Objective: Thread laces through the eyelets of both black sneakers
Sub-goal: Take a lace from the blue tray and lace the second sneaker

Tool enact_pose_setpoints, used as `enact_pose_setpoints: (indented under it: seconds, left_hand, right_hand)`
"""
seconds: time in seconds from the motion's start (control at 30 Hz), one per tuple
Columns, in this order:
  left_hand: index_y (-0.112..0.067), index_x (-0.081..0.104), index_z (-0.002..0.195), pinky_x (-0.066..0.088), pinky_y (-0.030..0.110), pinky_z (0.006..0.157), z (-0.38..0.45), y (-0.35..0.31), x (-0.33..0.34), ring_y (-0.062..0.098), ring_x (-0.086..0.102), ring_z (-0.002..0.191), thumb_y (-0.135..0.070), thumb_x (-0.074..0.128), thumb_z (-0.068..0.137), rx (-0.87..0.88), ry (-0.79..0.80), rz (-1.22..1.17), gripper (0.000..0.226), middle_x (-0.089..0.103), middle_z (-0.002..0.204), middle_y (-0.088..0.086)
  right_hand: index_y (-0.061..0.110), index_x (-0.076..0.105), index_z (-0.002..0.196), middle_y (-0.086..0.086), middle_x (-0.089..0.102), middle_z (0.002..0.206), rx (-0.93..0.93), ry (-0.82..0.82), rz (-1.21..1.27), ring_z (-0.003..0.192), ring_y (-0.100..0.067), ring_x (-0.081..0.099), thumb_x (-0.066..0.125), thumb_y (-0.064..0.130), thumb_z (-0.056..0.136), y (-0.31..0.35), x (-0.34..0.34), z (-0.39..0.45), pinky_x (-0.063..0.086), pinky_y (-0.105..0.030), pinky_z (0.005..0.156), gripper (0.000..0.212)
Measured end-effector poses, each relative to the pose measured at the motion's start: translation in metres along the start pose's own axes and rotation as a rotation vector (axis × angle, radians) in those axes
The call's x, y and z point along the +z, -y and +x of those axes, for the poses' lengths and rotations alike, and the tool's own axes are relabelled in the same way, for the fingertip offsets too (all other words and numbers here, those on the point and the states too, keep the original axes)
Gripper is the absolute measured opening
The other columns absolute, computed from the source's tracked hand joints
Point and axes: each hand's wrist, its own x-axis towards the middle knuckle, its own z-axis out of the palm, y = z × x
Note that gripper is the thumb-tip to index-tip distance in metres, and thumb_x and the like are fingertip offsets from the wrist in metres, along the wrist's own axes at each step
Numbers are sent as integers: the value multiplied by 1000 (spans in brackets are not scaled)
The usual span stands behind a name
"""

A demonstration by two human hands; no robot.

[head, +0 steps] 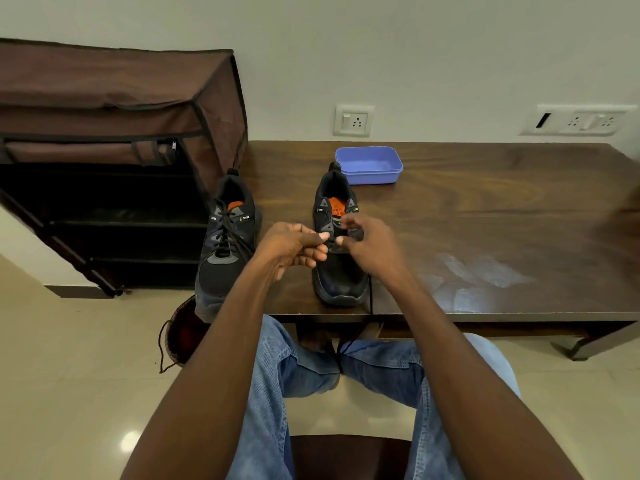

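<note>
Wooden table (485, 209) carries two black sneakers: laced one (225, 244) at left edge, unlaced one (341, 271) mid-front w/ lace (371, 296) hanging off edge. Left hand (294, 251) & right hand (370, 247) both pinch lace over its eyelets. Blue tub (372, 166) behind.

the left sneaker (225, 244) carries a small light tag on its right collar side that seems to read "clymb", with a yellow-green mark beside it. smaller tags of the same kind sit on both collar sides of the right sneaker (337, 237), too small to read. print on its orange insole label (336, 206) is illegible.
</note>
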Motion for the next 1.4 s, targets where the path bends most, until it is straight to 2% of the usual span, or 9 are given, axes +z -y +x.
enact_pose_setpoints:
  seconds: [0.1,0.27,0.47,0.57,0.77,0.97,1.23,1.33,1.4]
  left_hand:
    - [-6,63,77,39,16,37,2,1,7,8,57,43,-11,75,87,16,-50,21,16,67,58,4]
    - [-5,64,72,36,15,35,6,-1,19,4,52,38,-8,69,91,-5,-121,1,20,64,53,1]
    - [-5,61,74,39,15,38,4,-3,32,5,57,42,-7,67,93,13,-105,-35,20,67,56,1]
    - [-8,56,82,40,17,38,10,-2,31,7,57,43,-10,65,96,-13,-179,25,16,65,64,5]
    - [-8,61,86,52,29,57,26,6,29,16,60,63,-9,59,97,-67,-367,249,11,66,76,10]
    - [-5,69,93,62,36,78,33,7,30,17,64,66,-8,61,94,-109,-418,299,8,70,82,12]
    - [-4,68,75,56,30,64,34,11,27,16,59,57,0,68,88,-121,-423,208,13,68,79,12]
    - [-6,66,70,53,29,61,36,15,27,15,57,58,2,66,89,-110,-409,182,20,67,77,11]
    - [-6,65,70,53,27,59,37,18,25,15,57,59,2,65,90,-102,-394,150,22,65,75,9]
  right_hand:
    - [16,73,105,-1,74,97,-1,96,188,94,-14,68,71,11,90,2,10,2,55,-36,90,17]
    - [19,74,85,-9,76,89,141,53,477,89,-22,73,67,1,90,-5,13,6,58,-42,91,20]
    - [21,77,81,-1,76,82,159,-30,377,86,-18,72,72,11,88,-19,17,13,58,-43,85,13]
    - [19,72,78,1,71,81,100,-79,67,82,-17,66,63,8,91,-18,18,16,53,-35,73,19]
    - [11,74,94,-6,70,94,-7,-64,-290,91,-22,63,59,9,92,-21,26,24,53,-39,81,15]
    - [19,73,79,-1,63,91,58,-137,-214,94,-22,56,65,10,90,-29,42,27,45,-37,78,17]
    - [29,69,57,4,72,79,278,-16,160,100,-24,63,68,13,88,-36,42,38,52,-49,91,35]
    - [41,71,59,4,71,79,299,3,118,101,-27,62,68,15,88,-39,46,41,54,-50,88,39]
    - [32,72,60,3,71,76,318,20,174,93,-23,63,67,15,89,-37,45,39,55,-44,80,34]
